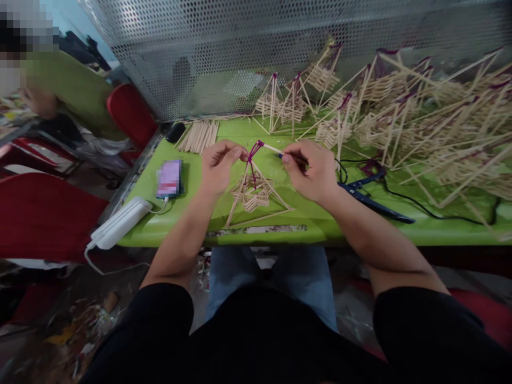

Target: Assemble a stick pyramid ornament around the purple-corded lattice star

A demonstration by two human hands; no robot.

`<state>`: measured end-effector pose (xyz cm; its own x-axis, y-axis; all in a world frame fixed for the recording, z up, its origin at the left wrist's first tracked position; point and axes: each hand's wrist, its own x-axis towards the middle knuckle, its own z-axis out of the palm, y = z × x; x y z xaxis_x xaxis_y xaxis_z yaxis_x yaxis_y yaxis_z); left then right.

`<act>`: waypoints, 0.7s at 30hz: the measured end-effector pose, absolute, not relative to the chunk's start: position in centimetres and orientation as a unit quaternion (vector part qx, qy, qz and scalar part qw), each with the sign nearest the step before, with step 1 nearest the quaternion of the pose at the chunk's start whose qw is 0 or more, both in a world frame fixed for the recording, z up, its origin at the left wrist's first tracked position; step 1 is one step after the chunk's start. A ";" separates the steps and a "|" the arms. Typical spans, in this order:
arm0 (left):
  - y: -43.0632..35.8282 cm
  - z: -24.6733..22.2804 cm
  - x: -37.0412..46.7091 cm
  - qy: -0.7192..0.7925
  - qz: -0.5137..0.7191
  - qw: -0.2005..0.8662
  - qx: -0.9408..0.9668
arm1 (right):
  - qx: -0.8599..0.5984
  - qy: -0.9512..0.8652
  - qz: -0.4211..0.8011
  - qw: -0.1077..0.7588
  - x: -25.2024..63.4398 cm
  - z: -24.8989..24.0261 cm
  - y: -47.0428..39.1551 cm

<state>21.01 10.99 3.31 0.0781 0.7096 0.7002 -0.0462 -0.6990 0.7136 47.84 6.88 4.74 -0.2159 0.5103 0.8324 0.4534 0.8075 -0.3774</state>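
Note:
A small structure of wooden sticks point(255, 196) stands on the green table point(192, 216), its legs meeting under a purple cord point(251, 156). My left hand point(221, 164) pinches the cord near the top of the structure, thumb against the fingers. On the other side, my right hand point(310, 169) is closed on a thin pale stick point(271, 148) with a dark part by the fingertips. The far end of this stick touches the looped purple cord. Further cord strands hang down inside the structure.
Many similar stick structures point(376, 120) crowd the right. Dark pliers point(372, 202) and a black cable lie beside my right forearm. Loose sticks point(199, 136), a phone point(169, 177) and a white power strip point(120, 223) are at left. Another person point(74, 88) sits beyond.

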 end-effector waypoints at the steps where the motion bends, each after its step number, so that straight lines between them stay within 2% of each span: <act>1: 11.1 3.2 21.0 0.245 0.631 0.301 0.672 | -0.309 -0.779 0.026 0.544 47.8 4.7 6.9; 21: 10.6 3.0 21.5 0.193 0.644 0.304 0.675 | -0.304 -0.780 0.033 0.547 47.8 4.8 6.9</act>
